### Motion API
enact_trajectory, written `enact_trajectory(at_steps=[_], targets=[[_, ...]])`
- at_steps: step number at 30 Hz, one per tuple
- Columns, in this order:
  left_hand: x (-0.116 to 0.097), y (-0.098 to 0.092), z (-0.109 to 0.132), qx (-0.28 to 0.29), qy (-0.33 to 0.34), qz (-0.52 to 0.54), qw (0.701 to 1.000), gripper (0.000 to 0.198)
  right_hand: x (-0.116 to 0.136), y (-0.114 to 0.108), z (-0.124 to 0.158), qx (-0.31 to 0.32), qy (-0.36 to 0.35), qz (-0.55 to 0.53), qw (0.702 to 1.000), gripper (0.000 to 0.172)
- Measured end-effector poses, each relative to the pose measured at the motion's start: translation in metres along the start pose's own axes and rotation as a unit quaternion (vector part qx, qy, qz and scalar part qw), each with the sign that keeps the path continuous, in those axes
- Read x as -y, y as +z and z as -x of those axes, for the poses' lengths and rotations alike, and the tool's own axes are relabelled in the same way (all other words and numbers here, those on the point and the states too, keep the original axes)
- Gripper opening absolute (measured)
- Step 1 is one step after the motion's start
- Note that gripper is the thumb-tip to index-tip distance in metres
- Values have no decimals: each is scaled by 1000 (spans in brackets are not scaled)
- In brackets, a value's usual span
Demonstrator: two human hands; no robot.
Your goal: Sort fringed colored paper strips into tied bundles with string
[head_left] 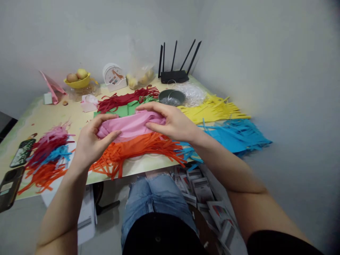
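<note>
A folded pink sheet (131,125) of thin paper or cloth, I cannot tell which, is in front of me. My left hand (91,138) curves round its left end, thumb in front and fingers behind. At the other end my right hand (171,120) pinches it the same way. Just in front of it lies an orange fringed sheet (135,147); behind it are a green fringed sheet (124,110) and a dark red one (124,100). Yellow (209,109) and blue (233,136) fringed sheets lie to the right of my right hand.
Mixed fringed strips (50,156) and two phones (23,153) lie at the left. Along the back stand a yellow fruit bowl (78,83), a white giraffe-printed holder (114,78) and a black router (174,76). A dark green bowl (171,97) sits beside white strands (192,92).
</note>
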State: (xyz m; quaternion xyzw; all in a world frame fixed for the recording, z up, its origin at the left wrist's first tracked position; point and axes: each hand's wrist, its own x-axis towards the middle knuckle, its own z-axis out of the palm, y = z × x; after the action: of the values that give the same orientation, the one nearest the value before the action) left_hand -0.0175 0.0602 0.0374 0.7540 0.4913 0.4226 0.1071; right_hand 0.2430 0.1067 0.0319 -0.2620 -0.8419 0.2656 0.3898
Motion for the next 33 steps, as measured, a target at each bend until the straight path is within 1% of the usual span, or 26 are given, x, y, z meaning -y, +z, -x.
enact_trajectory(at_steps=[2, 4, 5, 6, 8, 9, 10, 12, 14, 16, 19, 21, 24, 26, 28, 31, 33], targets=[[-2, 0, -1, 13, -15, -20, 1000, 19, 1, -3, -1, 27, 16, 13, 999, 46], [-5, 0, -1, 21, -26, -26, 999, 16, 2, -5, -3, 43, 27, 17, 999, 51], [-6, -1, -1, 23, -28, -28, 999, 16, 3, -6, -4, 43, 32, 19, 998, 51], [-8, -1, -1, 25, -30, -29, 999, 15, 3, -6, -6, 42, 39, 24, 998, 45], [-10, -2, -1, 30, -38, -25, 999, 16, 4, -5, -8, 41, 61, 39, 997, 25], [-10, -3, -1, 34, -47, -15, 998, 16, 4, -4, -8, 43, 70, 42, 996, 18], [-10, -3, 0, 38, -62, 5, 997, 17, 4, -3, -8, 42, 76, 36, 996, 16], [-8, -3, 2, 48, -103, 79, 990, 19, 2, 0, -7, 27, 81, -7, 996, 15], [-5, -1, 5, 52, -146, 177, 972, 20, -1, 4, -4, -3, 72, -74, 995, 14], [-4, 2, 7, 43, -173, 260, 949, 22, -6, 9, -1, -34, 52, -132, 989, 16], [-6, 7, 8, 13, -180, 332, 926, 18, -12, 16, 2, -52, 42, -190, 979, 14], [-7, 9, 8, -1, -173, 357, 918, 15, -15, 18, 3, -51, 56, -217, 973, 17], [-6, 8, 8, 0, -165, 375, 912, 15, -15, 18, 5, -37, 66, -228, 971, 19], [-3, 7, 9, 12, -157, 370, 916, 14, -14, 16, 5, -26, 60, -215, 974, 20], [-2, 6, 10, 21, -133, 336, 932, 15, -12, 14, 5, -18, 42, -204, 978, 21], [-4, 7, 12, 22, -95, 232, 968, 20, -9, 14, 6, -22, 12, -179, 984, 24], [-7, 8, 13, 6, -87, 163, 983, 23, -6, 16, 7, -37, 5, -134, 990, 24]])
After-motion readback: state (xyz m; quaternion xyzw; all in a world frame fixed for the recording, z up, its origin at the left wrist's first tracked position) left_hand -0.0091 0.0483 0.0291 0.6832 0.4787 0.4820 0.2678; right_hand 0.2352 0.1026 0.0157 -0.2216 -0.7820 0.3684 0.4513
